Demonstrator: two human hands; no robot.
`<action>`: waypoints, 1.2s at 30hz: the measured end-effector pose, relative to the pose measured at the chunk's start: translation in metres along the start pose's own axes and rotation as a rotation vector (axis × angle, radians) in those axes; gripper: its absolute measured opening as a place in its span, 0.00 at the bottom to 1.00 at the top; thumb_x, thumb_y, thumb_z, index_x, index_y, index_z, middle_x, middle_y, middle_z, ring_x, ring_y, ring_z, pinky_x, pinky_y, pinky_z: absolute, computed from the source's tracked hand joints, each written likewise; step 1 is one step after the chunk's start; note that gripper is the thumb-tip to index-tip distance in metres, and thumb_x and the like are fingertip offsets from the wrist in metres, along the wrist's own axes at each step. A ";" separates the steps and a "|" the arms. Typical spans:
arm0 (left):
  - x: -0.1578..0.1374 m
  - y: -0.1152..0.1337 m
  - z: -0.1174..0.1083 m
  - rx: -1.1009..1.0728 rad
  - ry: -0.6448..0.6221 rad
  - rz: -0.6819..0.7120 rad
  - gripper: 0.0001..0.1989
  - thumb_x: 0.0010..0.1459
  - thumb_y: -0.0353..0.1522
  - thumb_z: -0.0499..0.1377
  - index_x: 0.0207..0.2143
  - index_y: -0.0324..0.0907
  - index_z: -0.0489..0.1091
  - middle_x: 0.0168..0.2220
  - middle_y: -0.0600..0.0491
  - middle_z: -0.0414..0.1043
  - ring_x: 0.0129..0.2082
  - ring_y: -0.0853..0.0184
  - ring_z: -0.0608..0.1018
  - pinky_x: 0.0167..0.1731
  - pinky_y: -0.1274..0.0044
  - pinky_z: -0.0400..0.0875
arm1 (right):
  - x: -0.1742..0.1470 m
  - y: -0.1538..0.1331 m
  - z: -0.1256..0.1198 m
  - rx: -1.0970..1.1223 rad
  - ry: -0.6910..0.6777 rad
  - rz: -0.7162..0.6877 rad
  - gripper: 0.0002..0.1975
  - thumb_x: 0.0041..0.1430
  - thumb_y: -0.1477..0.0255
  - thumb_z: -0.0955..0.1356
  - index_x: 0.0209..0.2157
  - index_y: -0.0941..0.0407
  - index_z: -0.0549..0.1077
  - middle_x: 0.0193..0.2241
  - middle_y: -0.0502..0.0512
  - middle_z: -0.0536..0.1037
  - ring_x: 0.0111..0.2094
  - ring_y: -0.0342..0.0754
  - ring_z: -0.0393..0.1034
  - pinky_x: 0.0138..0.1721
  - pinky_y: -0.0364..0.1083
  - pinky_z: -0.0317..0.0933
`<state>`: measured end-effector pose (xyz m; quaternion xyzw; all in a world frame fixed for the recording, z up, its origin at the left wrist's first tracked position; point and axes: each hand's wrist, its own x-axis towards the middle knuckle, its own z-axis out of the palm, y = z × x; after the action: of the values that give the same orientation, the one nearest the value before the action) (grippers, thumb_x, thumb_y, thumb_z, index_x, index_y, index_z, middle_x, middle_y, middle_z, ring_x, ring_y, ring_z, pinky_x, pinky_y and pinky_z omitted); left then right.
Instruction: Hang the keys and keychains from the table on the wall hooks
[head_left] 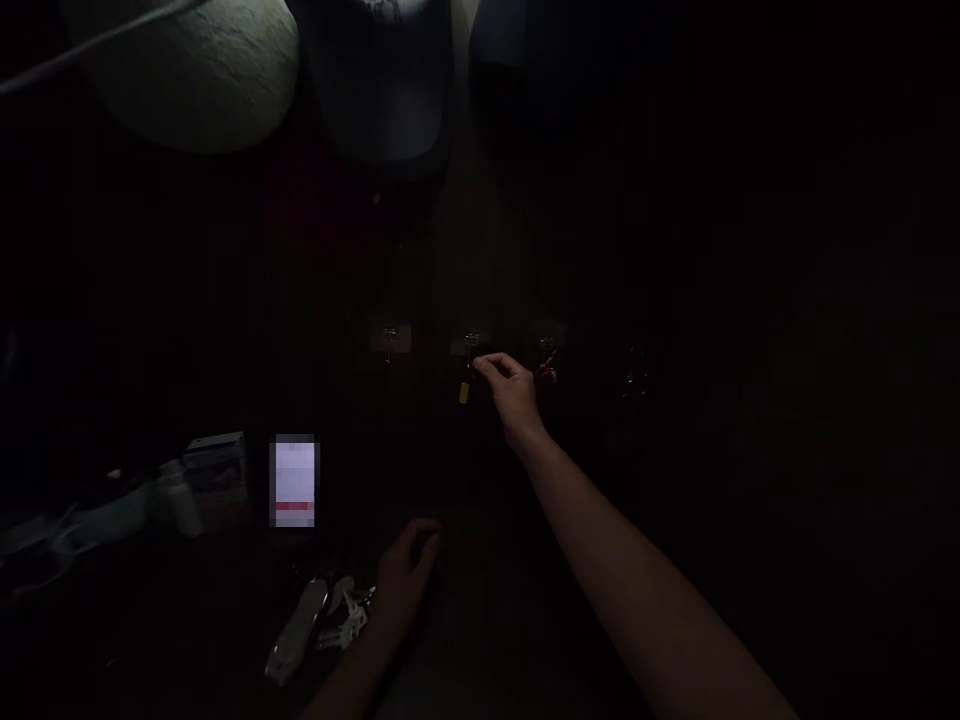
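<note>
In a very dark scene, my right hand [511, 385] reaches up to the middle wall hook [472, 341], with thumb and index finger pinched just below it. A small yellow tag [464, 392] hangs directly left of those fingertips. Whatever lies in the pinch is too small and dim to make out. Lower down, my left hand [405, 565] hovers with loosely curved fingers, a gap between thumb and index, and nothing visible in it. Beside its wrist lie a bunch of keys [351, 622] and a long, shiny, rounded object [298, 632].
Other hooks flank the middle one: a left hook [390, 337] and a right hook [547, 343] carrying a reddish cord [550, 372]. Caps, including a dark cap [390, 100], hang above. A lit, pixelated screen [295, 482], a box [216, 470] and a white bottle [180, 498] stand at left.
</note>
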<state>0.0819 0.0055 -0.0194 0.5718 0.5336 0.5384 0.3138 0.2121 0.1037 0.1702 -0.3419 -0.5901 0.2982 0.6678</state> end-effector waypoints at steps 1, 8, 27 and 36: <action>0.000 0.000 0.000 -0.003 0.000 0.001 0.12 0.52 0.41 0.53 0.35 0.44 0.70 0.32 0.54 0.75 0.34 0.63 0.77 0.34 0.76 0.70 | 0.001 0.001 0.001 0.012 0.003 0.009 0.10 0.46 0.63 0.68 0.25 0.56 0.71 0.23 0.46 0.71 0.27 0.43 0.65 0.28 0.41 0.58; -0.001 0.004 0.001 -0.022 0.013 -0.009 0.12 0.51 0.41 0.54 0.34 0.44 0.70 0.31 0.54 0.75 0.34 0.63 0.77 0.35 0.75 0.70 | 0.004 0.010 0.005 0.040 0.022 0.077 0.11 0.43 0.63 0.68 0.23 0.56 0.70 0.21 0.46 0.70 0.24 0.42 0.64 0.23 0.40 0.57; 0.000 0.005 -0.001 0.023 0.020 0.020 0.11 0.51 0.39 0.54 0.34 0.44 0.70 0.32 0.54 0.76 0.35 0.64 0.77 0.36 0.76 0.69 | -0.044 0.056 -0.025 0.116 -0.091 0.285 0.13 0.45 0.64 0.68 0.33 0.55 0.73 0.32 0.52 0.77 0.26 0.42 0.70 0.22 0.39 0.60; -0.001 0.004 0.001 0.032 0.030 0.024 0.11 0.51 0.39 0.54 0.34 0.44 0.70 0.32 0.55 0.76 0.34 0.64 0.77 0.35 0.76 0.68 | -0.101 0.089 -0.053 0.020 -0.158 0.432 0.11 0.46 0.66 0.68 0.32 0.56 0.74 0.30 0.54 0.78 0.26 0.43 0.69 0.23 0.40 0.59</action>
<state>0.0841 0.0040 -0.0164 0.5747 0.5399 0.5421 0.2902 0.2522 0.0691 0.0356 -0.4291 -0.5508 0.4660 0.5435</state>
